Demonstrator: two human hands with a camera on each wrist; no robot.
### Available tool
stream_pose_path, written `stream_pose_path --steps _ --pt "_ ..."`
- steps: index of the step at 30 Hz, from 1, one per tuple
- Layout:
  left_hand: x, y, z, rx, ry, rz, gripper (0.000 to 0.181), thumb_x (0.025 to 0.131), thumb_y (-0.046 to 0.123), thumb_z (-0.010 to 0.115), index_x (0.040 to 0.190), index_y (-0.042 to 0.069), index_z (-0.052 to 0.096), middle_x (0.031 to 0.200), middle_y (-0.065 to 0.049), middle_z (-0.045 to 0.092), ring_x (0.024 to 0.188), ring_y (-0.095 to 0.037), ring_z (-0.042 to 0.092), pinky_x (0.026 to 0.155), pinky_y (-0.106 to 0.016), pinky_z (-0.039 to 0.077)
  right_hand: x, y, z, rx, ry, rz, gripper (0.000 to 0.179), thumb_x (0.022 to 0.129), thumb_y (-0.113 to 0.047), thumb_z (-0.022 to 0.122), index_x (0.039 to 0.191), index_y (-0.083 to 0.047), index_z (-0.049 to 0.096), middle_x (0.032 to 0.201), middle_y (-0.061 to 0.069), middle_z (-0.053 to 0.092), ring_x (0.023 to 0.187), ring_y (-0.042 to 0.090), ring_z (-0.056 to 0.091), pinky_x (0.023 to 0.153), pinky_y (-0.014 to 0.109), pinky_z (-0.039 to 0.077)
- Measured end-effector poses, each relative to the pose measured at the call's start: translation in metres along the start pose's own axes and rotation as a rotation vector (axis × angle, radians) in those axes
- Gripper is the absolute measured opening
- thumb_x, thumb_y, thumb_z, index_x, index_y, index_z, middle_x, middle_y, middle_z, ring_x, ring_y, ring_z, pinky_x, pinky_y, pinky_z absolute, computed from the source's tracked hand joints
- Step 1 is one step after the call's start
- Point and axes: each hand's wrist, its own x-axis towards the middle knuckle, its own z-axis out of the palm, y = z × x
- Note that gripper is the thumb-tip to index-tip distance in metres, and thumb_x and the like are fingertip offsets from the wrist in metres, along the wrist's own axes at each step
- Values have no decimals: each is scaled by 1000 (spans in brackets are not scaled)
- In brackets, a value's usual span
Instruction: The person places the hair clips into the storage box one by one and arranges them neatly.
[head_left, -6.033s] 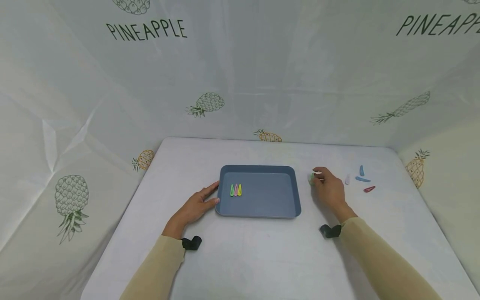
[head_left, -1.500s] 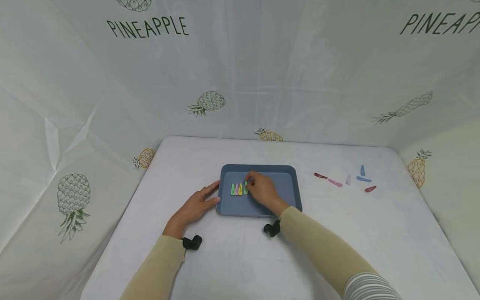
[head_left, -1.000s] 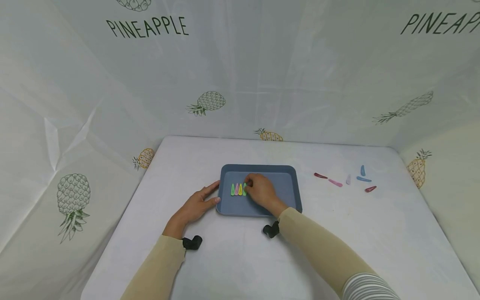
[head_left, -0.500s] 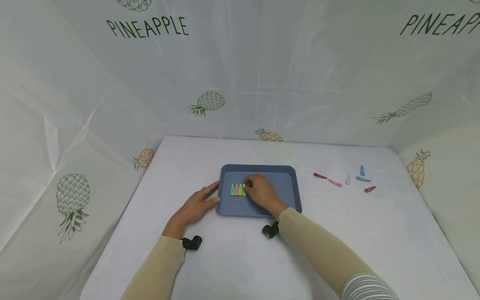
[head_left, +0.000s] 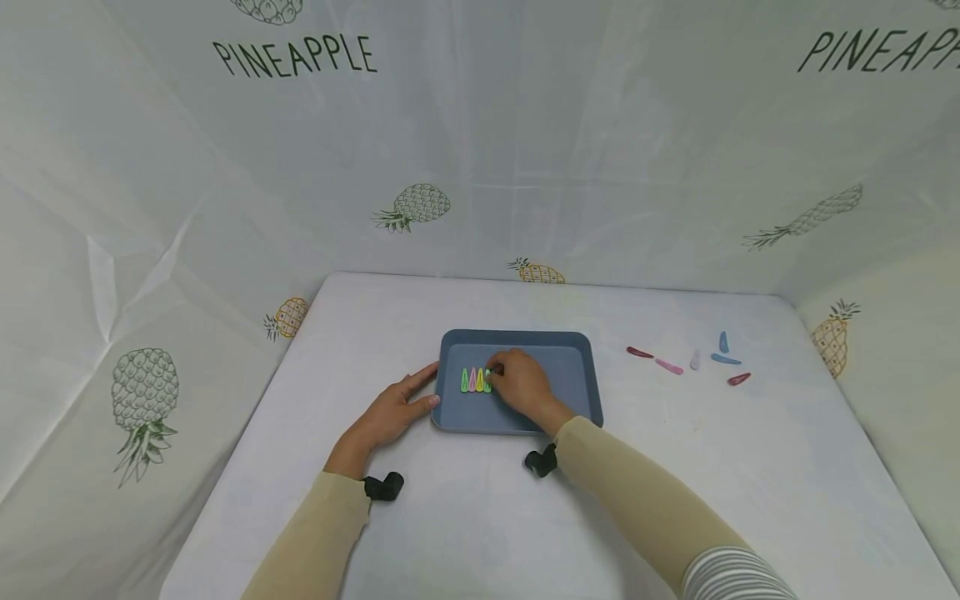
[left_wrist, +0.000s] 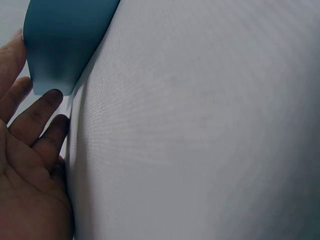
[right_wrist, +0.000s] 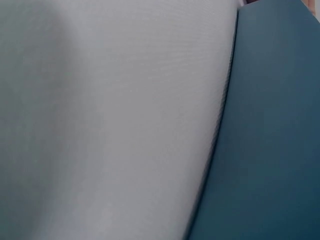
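Note:
A blue-grey tray (head_left: 540, 423) lies on the white table. In its left half stands a row of snap hair clips: a green clip (head_left: 464, 381), a pink clip (head_left: 472, 381), a yellow clip (head_left: 480, 381) and a second green clip (head_left: 488, 382) at the right end. My right hand (head_left: 521, 383) reaches over the tray and pinches that second green clip, partly covering it. My left hand (head_left: 392, 411) touches the tray's left edge with extended fingers; in the left wrist view, the fingers (left_wrist: 37, 117) are beside the tray wall (left_wrist: 65, 45).
Right of the tray lie loose hair clips: a dark red one (head_left: 640, 352), a pink one (head_left: 669, 367), a pale lilac one (head_left: 695, 360), two blue ones (head_left: 725, 359) and another red one (head_left: 738, 379). A pineapple-print sheet (head_left: 600, 167) hangs behind the table.
My right hand has brought the second green clip from the right side of the table into the tray, then shifted it slightly left, close to the yellow clip. My left hand has stayed put.

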Motion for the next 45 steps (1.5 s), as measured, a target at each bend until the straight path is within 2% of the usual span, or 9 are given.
stream_pose_path --steps 11,18,29,38,45 --pt "0 0 0 -3 5 -4 69 104 36 69 165 30 38 170 2 36 165 -37 8 132 -61 6 0 -1 0 -22 24 -10 18 96 -19 78 111 -10 80 93 3 71 84 18 64 76 39 56" --pt "0 -1 0 4 3 1 71 103 40 69 165 31 37 171 2 36 164 -37 8 132 -62 6 0 0 2 -16 36 -17 19 96 -20 77 112 -10 80 95 4 72 86 20 66 77 41 57" --pt "1 2 0 -10 -3 0 68 105 33 68 166 28 38 171 0 36 165 -35 8 133 -59 6 0 1 1 3 49 -12 20 98 -21 75 115 -10 79 98 6 73 90 23 68 82 43 58" --pt "1 -1 -1 8 -2 -1 67 105 35 68 165 31 38 170 2 37 164 -37 9 133 -60 7 1 2 2 140 102 35 19 99 -19 74 115 -10 78 102 9 73 91 24 67 82 43 56" --pt "1 -2 0 9 -2 15 68 105 36 68 165 30 38 170 1 37 164 -38 10 133 -61 8 -2 5 -3 243 173 34 16 99 -16 74 112 -8 78 102 9 73 93 24 66 83 42 56"
